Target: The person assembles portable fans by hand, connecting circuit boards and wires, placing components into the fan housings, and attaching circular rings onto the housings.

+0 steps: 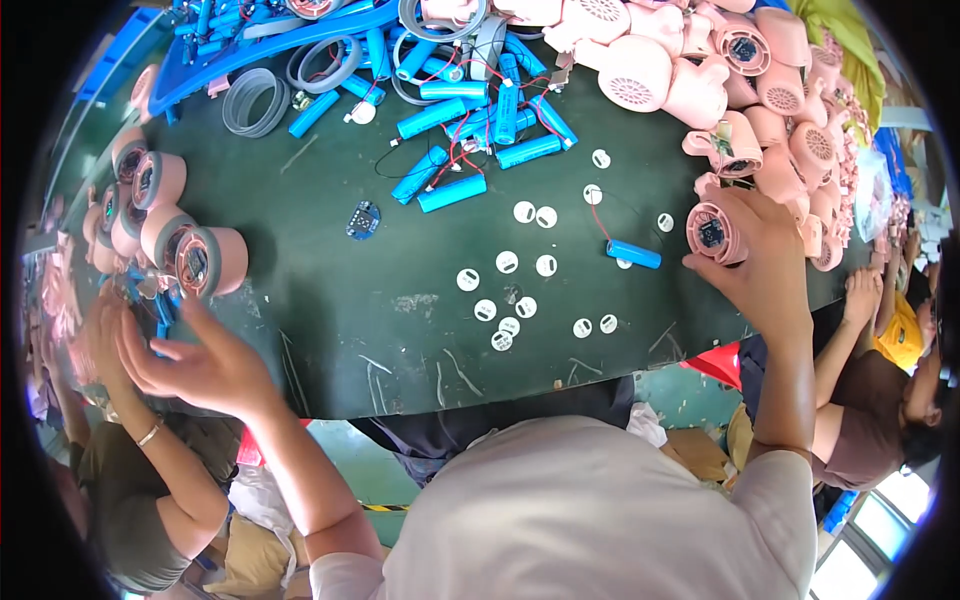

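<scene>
At the right side of the table, my right hand [762, 262] is closed round a pink plastic fan housing [712, 232], whose round open end shows a circuit board inside. My left hand [215, 362] is at the left table edge with its fingers apart and nothing in it. Just beyond its fingertips stands a pink housing with a grey ring [222, 262], one of several grouped there. A blue cylindrical battery with wires [633, 254] lies left of my right hand. Several round white stickers [507, 262] are scattered over the middle, and a loose blue circuit board [364, 221] lies farther left.
Wired blue batteries [452, 192] and grey rings [254, 103] lie at the back, beside a blue tray [270, 58] full of batteries. Pink housings [640, 75] are heaped at the back right. A co-worker's hand [100, 335] is close by my left hand; another person's hands [862, 297] are at the right.
</scene>
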Demonstrator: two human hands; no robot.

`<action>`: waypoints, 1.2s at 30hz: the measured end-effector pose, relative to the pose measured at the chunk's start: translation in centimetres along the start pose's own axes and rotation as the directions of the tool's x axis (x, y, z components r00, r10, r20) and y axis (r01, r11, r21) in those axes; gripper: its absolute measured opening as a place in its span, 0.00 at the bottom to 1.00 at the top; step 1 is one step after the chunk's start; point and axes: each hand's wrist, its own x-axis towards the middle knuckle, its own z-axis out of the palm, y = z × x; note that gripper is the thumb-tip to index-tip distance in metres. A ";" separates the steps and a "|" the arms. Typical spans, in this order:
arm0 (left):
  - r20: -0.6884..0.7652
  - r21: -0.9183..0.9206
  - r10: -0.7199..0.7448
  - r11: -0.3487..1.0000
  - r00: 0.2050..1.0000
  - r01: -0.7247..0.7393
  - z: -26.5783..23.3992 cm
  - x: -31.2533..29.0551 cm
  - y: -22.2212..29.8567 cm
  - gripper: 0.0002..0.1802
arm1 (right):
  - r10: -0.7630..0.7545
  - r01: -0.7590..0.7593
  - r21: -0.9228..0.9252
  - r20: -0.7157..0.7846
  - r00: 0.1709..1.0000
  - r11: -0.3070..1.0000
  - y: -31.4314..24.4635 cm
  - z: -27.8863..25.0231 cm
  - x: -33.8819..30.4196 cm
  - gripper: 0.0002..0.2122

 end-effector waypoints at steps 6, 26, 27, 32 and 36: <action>0.627 -0.778 0.199 0.205 0.753 0.594 -3.1 -5.5 7.3 0.41 | -0.489 0.444 0.727 -0.170 0.855 0.523 -3.7 -0.7 1.7 0.23; 0.710 -0.667 0.414 0.139 0.569 0.732 -4.6 -6.0 7.4 0.09 | -0.053 0.152 0.738 -0.155 0.986 0.657 -5.7 5.1 4.4 0.03; 0.703 -0.618 0.541 0.143 0.462 0.773 -4.7 -5.7 7.4 0.09 | -0.057 0.154 0.739 -0.154 0.986 0.656 -6.0 5.1 3.9 0.03; 0.689 -0.668 0.624 0.352 0.368 0.656 -4.4 -7.0 10.1 0.09 | 0.015 0.104 0.884 -0.125 0.992 0.455 -7.2 4.9 1.9 0.05; 0.858 -0.493 0.279 0.216 0.431 0.843 -3.3 -7.6 11.8 0.10 | 0.000 0.132 0.898 -0.146 0.989 0.419 -7.6 4.1 0.8 0.04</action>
